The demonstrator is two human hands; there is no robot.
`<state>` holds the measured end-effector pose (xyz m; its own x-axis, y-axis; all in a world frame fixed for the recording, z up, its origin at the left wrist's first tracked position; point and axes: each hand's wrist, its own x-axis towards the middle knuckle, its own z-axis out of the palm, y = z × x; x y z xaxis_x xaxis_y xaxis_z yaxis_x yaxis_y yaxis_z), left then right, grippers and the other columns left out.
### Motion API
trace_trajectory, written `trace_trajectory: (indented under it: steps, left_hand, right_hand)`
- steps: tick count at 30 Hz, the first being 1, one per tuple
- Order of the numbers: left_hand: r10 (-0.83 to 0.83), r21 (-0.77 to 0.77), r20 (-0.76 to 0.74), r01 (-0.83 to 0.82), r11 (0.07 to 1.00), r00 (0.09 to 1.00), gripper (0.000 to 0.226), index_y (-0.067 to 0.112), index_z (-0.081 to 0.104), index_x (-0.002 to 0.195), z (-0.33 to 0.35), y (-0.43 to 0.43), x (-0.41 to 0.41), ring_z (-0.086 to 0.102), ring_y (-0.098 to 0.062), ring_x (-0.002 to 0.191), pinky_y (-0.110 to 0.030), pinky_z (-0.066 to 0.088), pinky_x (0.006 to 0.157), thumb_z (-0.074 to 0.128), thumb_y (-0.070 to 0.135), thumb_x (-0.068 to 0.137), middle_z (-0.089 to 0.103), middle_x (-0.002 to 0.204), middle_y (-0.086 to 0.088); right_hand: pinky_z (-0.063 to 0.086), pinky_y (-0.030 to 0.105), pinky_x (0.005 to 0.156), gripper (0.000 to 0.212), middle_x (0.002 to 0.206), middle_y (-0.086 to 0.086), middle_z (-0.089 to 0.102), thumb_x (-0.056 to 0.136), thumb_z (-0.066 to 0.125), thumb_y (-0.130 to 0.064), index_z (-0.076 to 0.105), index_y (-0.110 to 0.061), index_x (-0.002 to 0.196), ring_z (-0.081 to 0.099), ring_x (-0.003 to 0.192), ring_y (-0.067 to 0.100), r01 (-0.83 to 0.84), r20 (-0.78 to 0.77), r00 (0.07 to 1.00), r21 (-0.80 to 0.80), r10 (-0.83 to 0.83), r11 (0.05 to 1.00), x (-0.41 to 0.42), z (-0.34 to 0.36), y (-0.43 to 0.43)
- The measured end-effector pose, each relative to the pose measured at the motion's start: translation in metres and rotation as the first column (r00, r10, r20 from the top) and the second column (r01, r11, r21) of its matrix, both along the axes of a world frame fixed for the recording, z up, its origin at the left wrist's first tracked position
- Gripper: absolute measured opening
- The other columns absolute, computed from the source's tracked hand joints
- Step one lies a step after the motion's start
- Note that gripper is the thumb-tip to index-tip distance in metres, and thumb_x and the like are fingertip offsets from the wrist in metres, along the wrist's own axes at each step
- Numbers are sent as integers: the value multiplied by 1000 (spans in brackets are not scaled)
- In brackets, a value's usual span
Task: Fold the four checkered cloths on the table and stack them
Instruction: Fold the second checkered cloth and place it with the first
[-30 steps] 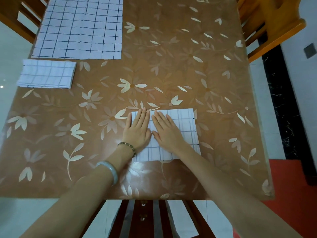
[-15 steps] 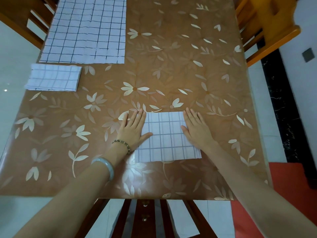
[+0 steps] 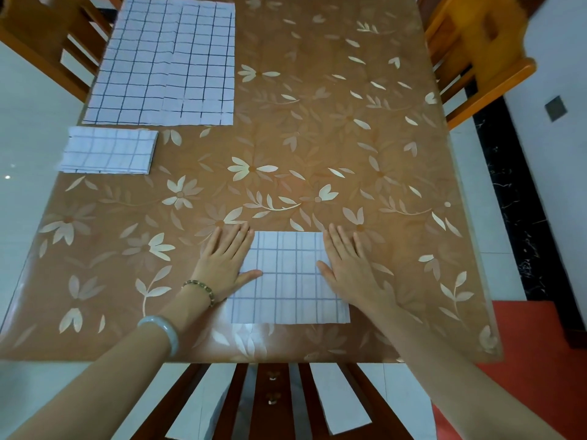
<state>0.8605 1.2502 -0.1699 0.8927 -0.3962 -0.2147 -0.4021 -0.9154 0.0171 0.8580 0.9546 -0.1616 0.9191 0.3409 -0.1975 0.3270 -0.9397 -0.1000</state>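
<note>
**Pressing the fold flat**

While both hands lie open and flat, the left hand [image 3: 226, 261] and right hand [image 3: 347, 261] press the side edges of the folded cloth [image 3: 287, 277] near the bench [image 3: 317, 138] front edge. Next, I judge, it must be carried to the folded pile [image 3: 108, 150] far left; unfolded cloths [image 3: 162, 61] wait beyond.

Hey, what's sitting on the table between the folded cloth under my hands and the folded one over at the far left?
Nothing. In the head view, only bare flower-patterned table separates the near folded cloth from the far-left folded cloth.
</note>
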Motion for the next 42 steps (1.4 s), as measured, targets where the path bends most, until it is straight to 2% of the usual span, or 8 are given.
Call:
trace_trajectory:
  steps: [9,18,26,28,30,34,40,42]
  left_hand:
    - [89,-59,-20,-90,994,996,75,6,22,149,1,-23,-19,20,-24,145,-50,13,117,11,58,97,23,156,-11]
    - [185,-43,-42,-186,982,982,75,14,9,152,-8,-35,-18,8,-22,147,-50,4,118,10,62,95,11,159,-5]
    - [306,-133,-84,-315,940,948,74,18,-1,153,0,-35,-19,-14,-18,145,-42,-17,114,10,63,95,-6,159,-4]
    - [436,-217,-95,-446,868,895,71,15,13,152,9,-32,-22,-3,-24,147,-40,-10,115,26,57,97,4,160,-7]
    - [585,-296,-119,-591,750,802,62,13,34,144,21,-28,-27,21,-31,141,-43,15,112,46,47,94,25,154,-13]
    - [750,-313,-190,-763,566,634,47,13,54,124,34,-28,-39,44,-32,105,-38,33,88,62,39,86,51,121,-13]
    - [732,-214,-164,-748,628,661,35,6,55,105,37,-50,-41,49,-32,95,-38,36,78,63,31,81,62,100,-14]
    - [755,-186,-222,-786,589,618,31,8,53,104,43,-56,-34,50,-32,97,-37,37,78,61,25,80,62,97,-12]
  right_hand:
    - [18,47,118,59,152,13,34,97,24,-39,36,-4,144,29,142,25,-79,-27,996,58,81,995,-8,-4,89]
    - [2,44,118,65,159,5,8,97,0,-51,6,-14,151,5,147,20,53,-30,998,-1,-53,999,16,-9,25]
    - [4,47,118,70,157,14,19,97,12,-53,20,-8,150,10,147,28,222,-16,975,-27,-222,975,20,-3,-5]
    - [12,49,116,68,156,17,21,95,29,-51,23,-11,150,14,145,33,212,13,977,26,-213,977,17,3,5]
    - [27,48,110,66,149,18,33,91,49,-45,32,-15,147,30,137,34,144,14,989,107,-146,984,13,11,19]
    - [52,36,77,55,110,10,52,88,62,-30,48,-14,139,52,97,22,24,-73,997,290,-2,957,5,26,43]
    - [50,26,74,54,107,0,42,92,58,-33,42,-23,143,48,92,12,107,-237,971,280,-39,954,-5,24,48]
    - [47,26,72,62,106,-3,37,90,59,-33,34,-25,146,44,90,10,146,-300,952,266,-63,953,-1,27,50]
